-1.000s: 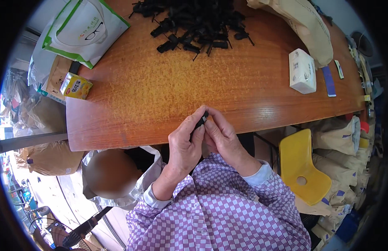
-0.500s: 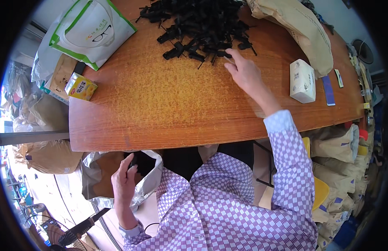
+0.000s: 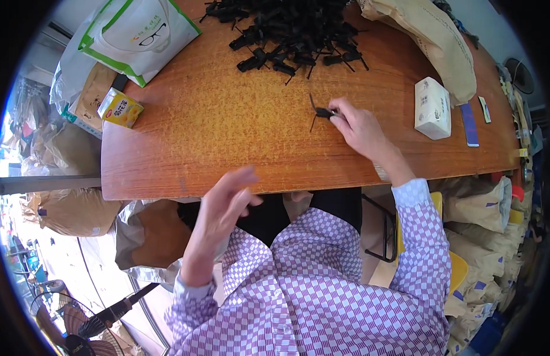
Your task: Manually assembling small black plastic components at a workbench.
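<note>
A single black plastic part (image 3: pixel 323 112) with thin projecting stems is being held just right of the frame's centre, over the table (image 3: pixel 227 118), in the right hand (image 3: pixel 367 133). It is being pinched between thumb and index finger, with the hand otherwise loosely curled and the part projecting toward the left of the frame. By the left hand (image 3: pixel 215 216), near the table's front edge at the lower centre left, nothing visible is being gripped; its fingers are being held apart and are appearing blurred.

As far as can be judged, one part is being kept separate from the rest, and work on it with both hands is not yet being done, since it is being touched by the right hand alone. A large pile of black plastic parts (image 3: pixel 298 35) is being left at the top centre of the frame, well apart from both hands, so much seems to be remaining. How many are finished cannot be told: the inside of the silver-lined bag (image 3: pixel 127 222) at the lower left is being partly hidden. The far side of the pile is being cut off by the frame, so no count is being offered.
</note>
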`<state>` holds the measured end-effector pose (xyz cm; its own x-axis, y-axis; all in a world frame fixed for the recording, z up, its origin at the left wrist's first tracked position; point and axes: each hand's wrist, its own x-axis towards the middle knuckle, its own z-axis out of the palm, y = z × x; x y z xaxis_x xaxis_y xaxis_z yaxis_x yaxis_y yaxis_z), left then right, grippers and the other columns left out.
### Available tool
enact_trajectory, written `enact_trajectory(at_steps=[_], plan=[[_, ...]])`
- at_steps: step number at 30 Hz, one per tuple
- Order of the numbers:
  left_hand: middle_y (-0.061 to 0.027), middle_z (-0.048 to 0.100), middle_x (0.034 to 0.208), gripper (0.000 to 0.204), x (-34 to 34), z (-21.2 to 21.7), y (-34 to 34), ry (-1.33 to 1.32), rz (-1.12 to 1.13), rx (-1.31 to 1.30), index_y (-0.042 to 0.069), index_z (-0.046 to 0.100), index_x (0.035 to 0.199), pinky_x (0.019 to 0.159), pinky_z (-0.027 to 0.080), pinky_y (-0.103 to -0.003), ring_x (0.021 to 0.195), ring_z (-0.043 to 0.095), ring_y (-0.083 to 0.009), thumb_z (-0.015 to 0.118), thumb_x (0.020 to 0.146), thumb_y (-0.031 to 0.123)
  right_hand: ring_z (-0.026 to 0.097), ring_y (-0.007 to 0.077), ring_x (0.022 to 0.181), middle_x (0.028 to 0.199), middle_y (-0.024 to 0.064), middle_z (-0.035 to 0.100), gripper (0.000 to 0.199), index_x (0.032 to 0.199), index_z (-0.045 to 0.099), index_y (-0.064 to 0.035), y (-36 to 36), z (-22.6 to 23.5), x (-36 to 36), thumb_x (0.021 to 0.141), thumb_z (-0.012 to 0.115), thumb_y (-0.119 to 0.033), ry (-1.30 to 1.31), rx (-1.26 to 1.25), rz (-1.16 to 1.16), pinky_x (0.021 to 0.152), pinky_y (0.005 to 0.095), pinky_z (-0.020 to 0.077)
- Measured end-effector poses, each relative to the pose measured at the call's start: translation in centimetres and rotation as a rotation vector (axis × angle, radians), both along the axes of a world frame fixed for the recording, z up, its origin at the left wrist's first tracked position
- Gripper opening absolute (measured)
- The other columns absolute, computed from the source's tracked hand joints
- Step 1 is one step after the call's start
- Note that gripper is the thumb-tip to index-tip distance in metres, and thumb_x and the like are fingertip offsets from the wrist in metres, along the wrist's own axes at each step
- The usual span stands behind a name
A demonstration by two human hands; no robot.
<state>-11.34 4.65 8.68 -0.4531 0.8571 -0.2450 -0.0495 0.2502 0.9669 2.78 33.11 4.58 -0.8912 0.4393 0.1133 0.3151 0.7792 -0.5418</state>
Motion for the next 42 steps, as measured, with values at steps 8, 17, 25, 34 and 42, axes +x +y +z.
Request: enact_trajectory(at_steps=[8,17,25,34,42], plan=[[-0.0141,0.062,0.102,0.050,1.9,-3.9,6.9,-0.817,-0.166,0.104,-0.002,0.045,0.129,0.053,0.047,-0.018,0.070,0.063,-0.0128,0.047,0.096,0.036,0.062,0.0284,0.062,0.074,0.0119,0.060,0.033,0.104,0.051,-0.0051,-7.0,1.8,4.0,0.075,0.068,-0.001,0.314,0.105,0.186,0.052,0.0346,0.0496],[-0.0092,0.066,0.092,0.032,4.2,-3.2,6.2,-0.965,-0.250,0.019,0.007,0.055,0.118,0.049,0.042,-0.016,0.066,0.063,-0.0100,0.054,0.094,0.028,0.062,0.0212,0.063,0.086,0.0067,0.061,0.039,0.106,0.052,-0.0062,-8.0,1.6,6.7,0.071,0.069,-0.007,0.261,0.320,0.383,0.050,0.0299,0.0508],[-0.0043,0.063,0.093,0.031,6.0,-3.0,6.6,-0.423,-0.129,0.140,0.005,0.051,0.123,0.055,0.045,-0.015,0.067,0.059,-0.0062,0.054,0.093,0.012,0.054,0.0103,0.060,0.081,0.0031,0.056,0.038,0.125,0.044,-0.0032,-11.5,-0.2,6.6,0.094,0.052,-0.022,0.422,-0.553,-0.056,0.053,0.0211,0.0434],[0.0011,0.061,0.089,0.033,6.2,-3.8,6.3,-0.164,-0.025,0.209,0.005,0.051,0.124,0.061,0.046,-0.015,0.072,0.056,-0.0024,0.056,0.091,0.003,0.041,0.0008,0.063,0.077,-0.0030,0.050,0.038,0.128,0.042,-0.0008,-13.5,0.5,4.9,0.099,0.043,-0.026,0.394,-1.289,-0.211,0.053,0.0151,0.0329],[0.0004,0.060,0.086,0.035,5.5,-4.7,6.2,-0.115,0.037,0.225,0.004,0.052,0.125,0.064,0.048,-0.017,0.074,0.057,-0.0032,0.056,0.090,0.001,0.043,0.0009,0.068,0.084,-0.0030,0.050,0.035,0.128,0.043,-0.0017,-13.8,0.4,2.8,0.099,0.043,-0.022,0.377,-1.318,-0.232,0.056,0.0147,0.0348]])
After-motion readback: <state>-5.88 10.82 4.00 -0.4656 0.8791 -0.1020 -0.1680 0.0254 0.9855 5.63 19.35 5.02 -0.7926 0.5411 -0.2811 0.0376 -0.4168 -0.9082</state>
